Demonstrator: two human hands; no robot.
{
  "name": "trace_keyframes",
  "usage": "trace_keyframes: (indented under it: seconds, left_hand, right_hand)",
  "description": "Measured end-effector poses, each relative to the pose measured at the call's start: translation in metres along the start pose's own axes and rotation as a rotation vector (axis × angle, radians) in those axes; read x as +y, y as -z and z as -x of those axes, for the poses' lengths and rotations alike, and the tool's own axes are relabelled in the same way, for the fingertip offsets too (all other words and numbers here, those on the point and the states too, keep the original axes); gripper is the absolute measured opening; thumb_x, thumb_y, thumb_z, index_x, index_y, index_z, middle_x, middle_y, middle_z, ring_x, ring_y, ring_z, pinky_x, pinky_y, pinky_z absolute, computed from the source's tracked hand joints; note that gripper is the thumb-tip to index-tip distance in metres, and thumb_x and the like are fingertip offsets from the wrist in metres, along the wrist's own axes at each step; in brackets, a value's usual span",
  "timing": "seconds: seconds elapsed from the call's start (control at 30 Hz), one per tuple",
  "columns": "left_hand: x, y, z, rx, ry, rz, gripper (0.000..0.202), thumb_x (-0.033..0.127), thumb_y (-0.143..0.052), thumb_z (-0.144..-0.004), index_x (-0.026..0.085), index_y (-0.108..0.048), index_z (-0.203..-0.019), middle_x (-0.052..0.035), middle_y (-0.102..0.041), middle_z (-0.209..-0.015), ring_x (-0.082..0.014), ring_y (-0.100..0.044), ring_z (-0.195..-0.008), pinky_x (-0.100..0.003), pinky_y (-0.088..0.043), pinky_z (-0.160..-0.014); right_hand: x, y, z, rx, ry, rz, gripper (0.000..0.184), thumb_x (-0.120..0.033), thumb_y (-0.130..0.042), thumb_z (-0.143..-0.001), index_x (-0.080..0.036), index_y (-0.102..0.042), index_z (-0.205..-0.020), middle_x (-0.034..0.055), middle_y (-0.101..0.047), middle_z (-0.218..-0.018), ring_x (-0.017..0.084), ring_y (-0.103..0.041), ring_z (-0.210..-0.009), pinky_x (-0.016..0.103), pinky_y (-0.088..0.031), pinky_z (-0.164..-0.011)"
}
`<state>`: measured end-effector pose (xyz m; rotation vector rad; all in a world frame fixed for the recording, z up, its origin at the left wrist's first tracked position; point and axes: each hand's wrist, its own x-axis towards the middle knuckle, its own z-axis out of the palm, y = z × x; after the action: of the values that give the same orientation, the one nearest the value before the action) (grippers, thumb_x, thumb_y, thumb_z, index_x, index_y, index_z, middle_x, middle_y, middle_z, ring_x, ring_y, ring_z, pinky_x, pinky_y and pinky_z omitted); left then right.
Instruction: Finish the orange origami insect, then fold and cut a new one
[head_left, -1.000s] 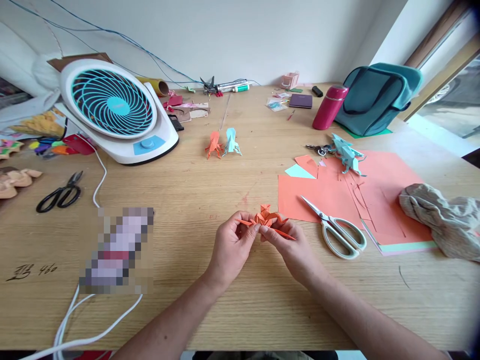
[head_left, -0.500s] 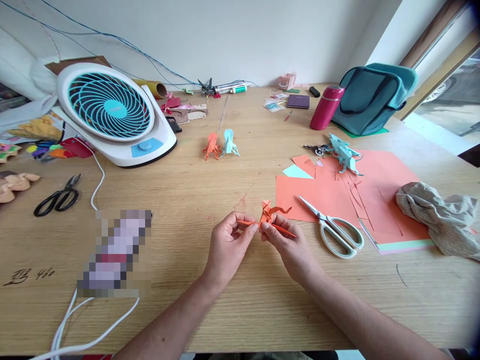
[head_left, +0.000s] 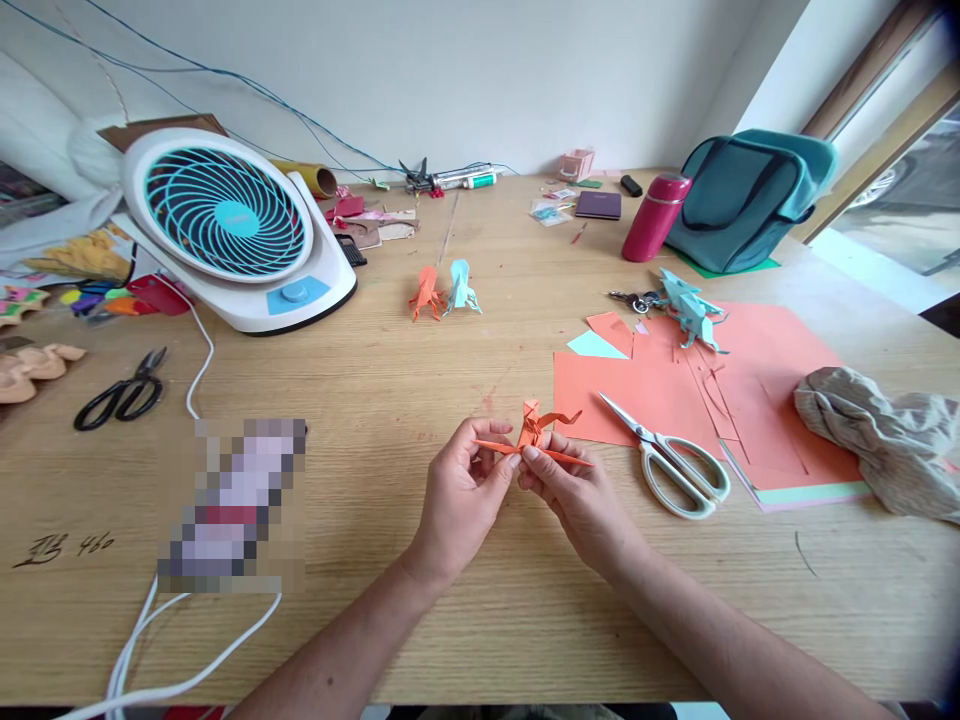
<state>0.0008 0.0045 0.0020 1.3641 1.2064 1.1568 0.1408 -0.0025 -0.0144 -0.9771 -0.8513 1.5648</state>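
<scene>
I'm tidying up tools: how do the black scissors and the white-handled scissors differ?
The black scissors have short blades; the white-handled scissors have longer ones. The black scissors point up-right in view, the white-handled scissors up-left, blades over orange paper. Both lie untouched.

A bare left forearm (head_left: 352,630) slopes in from seven o'clock and a bare right forearm (head_left: 697,615) from five, angling toward each other. Just below centre, toward six o'clock, the left hand (head_left: 461,490) and right hand (head_left: 589,500) come together, each in a delicate pinch. The left thumb (head_left: 501,478) points to one o'clock, the right thumb (head_left: 547,473) to ten, tips close together; the left index finger (head_left: 487,425) arches above its thumb.
</scene>
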Motion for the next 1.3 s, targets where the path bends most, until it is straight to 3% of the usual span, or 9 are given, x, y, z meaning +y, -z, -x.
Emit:
trace_keyframes:
  seconds: [0.2,0.3,0.43,0.6,0.87,1.1,1.3]
  left_hand:
    - [0.004,0.0,0.005,0.076,-0.123,-0.166,0.026,0.018,-0.063,-0.087,0.023,-0.056,-0.111,0.0022,-0.064,-0.082,-0.0102,-0.044,-0.061,-0.021,-0.043,-0.062]
    - [0.004,-0.002,0.005,0.061,-0.108,-0.147,0.028,0.018,-0.065,-0.086,0.024,-0.056,-0.112,0.0012,-0.068,-0.084,-0.0103,-0.053,-0.063,-0.021,-0.045,-0.063]
    - [0.003,-0.001,0.002,0.023,-0.057,-0.062,0.016,0.026,-0.067,-0.088,0.021,-0.06,-0.101,-0.0015,-0.07,-0.086,-0.0134,-0.066,-0.074,-0.022,-0.05,-0.068]
    - [0.003,0.001,0.0,0.042,-0.028,-0.034,0.009,0.024,-0.068,-0.086,0.019,-0.062,-0.082,-0.0018,-0.07,-0.08,-0.0132,-0.065,-0.073,-0.022,-0.051,-0.066]
    - [0.005,0.004,-0.003,-0.024,0.032,0.046,0.014,0.031,-0.07,-0.085,0.019,-0.068,-0.08,-0.0018,-0.071,-0.075,-0.014,-0.064,-0.067,-0.022,-0.048,-0.057]
    - [0.003,0.004,-0.001,-0.036,0.027,0.032,0.015,0.033,-0.069,-0.087,0.019,-0.069,-0.08,-0.0014,-0.07,-0.075,-0.0124,-0.06,-0.064,-0.021,-0.045,-0.055]
    - [0.007,0.003,0.0,-0.022,-0.008,0.001,0.015,0.031,-0.069,-0.088,0.019,-0.066,-0.078,-0.0003,-0.068,-0.073,-0.0118,-0.059,-0.063,-0.021,-0.044,-0.054]
  right_hand:
    - [0.0,-0.003,0.003,-0.008,-0.017,-0.003,0.033,-0.049,-0.079,-0.078,-0.02,-0.065,-0.076,-0.0003,-0.057,-0.071,0.014,-0.052,-0.071,0.031,-0.046,-0.075]
    - [0.0,-0.003,0.003,0.02,0.009,0.049,0.036,-0.053,-0.078,-0.078,-0.02,-0.063,-0.075,0.0,-0.057,-0.071,0.014,-0.051,-0.07,0.03,-0.045,-0.071]
    - [-0.004,-0.003,0.003,0.065,0.068,0.106,0.04,-0.056,-0.077,-0.076,-0.02,-0.061,-0.075,-0.0014,-0.056,-0.07,0.013,-0.049,-0.067,0.027,-0.042,-0.065]
    - [-0.01,-0.006,0.002,0.071,0.079,0.139,0.039,-0.054,-0.082,-0.071,-0.02,-0.063,-0.074,-0.0017,-0.056,-0.069,0.013,-0.049,-0.066,0.026,-0.042,-0.064]
    - [-0.011,-0.008,0.001,0.105,0.07,0.169,0.042,-0.054,-0.085,-0.065,-0.02,-0.061,-0.07,-0.0015,-0.055,-0.066,0.013,-0.048,-0.065,0.027,-0.044,-0.063]
    - [-0.01,-0.006,0.0,0.104,0.127,0.196,0.037,-0.05,-0.085,-0.067,-0.021,-0.061,-0.068,-0.0023,-0.054,-0.064,0.013,-0.047,-0.063,0.027,-0.044,-0.063]
    - [-0.006,-0.005,0.001,0.104,0.173,0.226,0.04,-0.057,-0.078,-0.074,-0.02,-0.063,-0.074,-0.0017,-0.053,-0.065,0.013,-0.046,-0.062,0.026,-0.043,-0.059]
